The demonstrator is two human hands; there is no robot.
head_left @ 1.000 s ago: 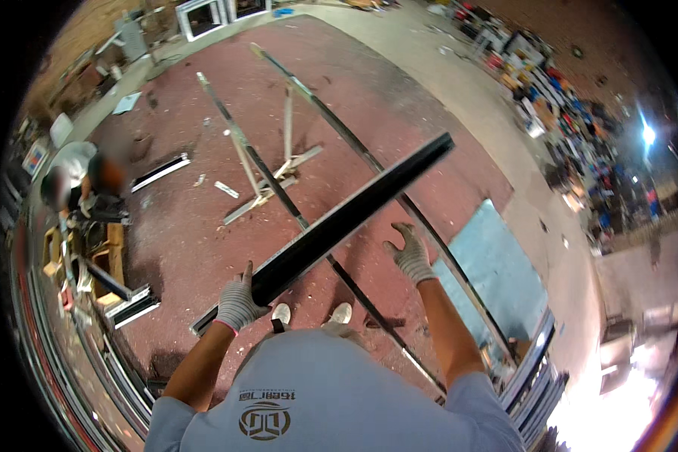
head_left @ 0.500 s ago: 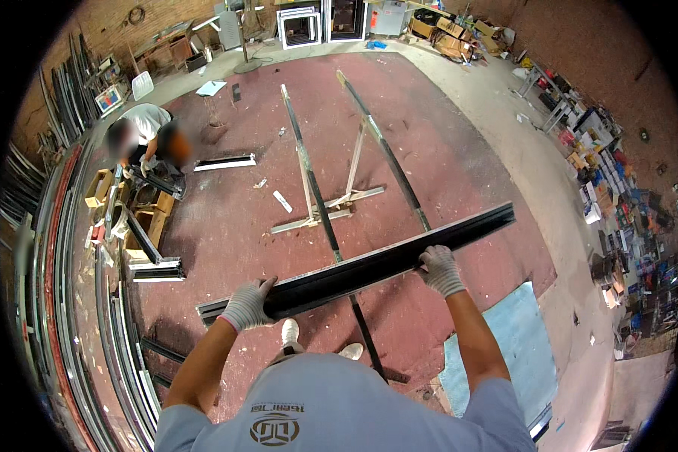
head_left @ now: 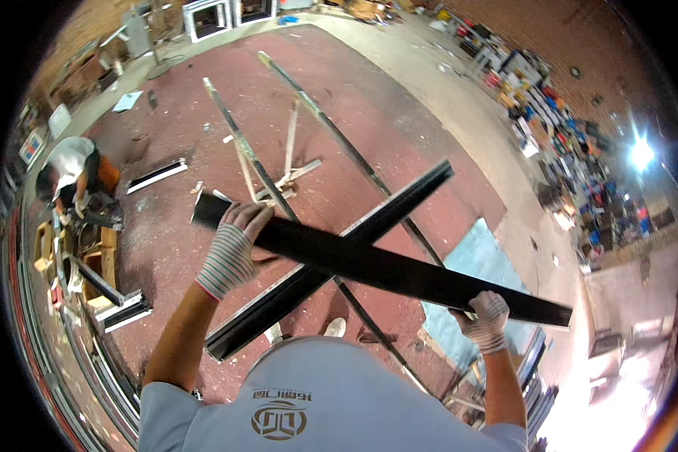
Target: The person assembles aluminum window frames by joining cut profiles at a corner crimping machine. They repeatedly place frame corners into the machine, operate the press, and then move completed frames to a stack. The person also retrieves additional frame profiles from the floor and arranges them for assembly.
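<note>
While both gloved hands bear on one dark upper profile [head_left: 384,271], a second, lower profile [head_left: 410,200] lies aslant across two long rails, the left rail [head_left: 258,165] and the right rail [head_left: 346,145]. The left hand [head_left: 232,248] is closed over the upper profile a little inward of its left end, fingers on the far edge. The right hand [head_left: 488,316] is curled around the near edge toward the other end, beside the blue sheet [head_left: 482,256]. The upper profile crosses above the lower one; whether the two touch at the crossing cannot be determined. Step in hand, as judged: two-handed handling of a long piece above the rails. The next move would call for both grips kept firm, the ends managed together, and scraping at the crossing avoided.
</note>
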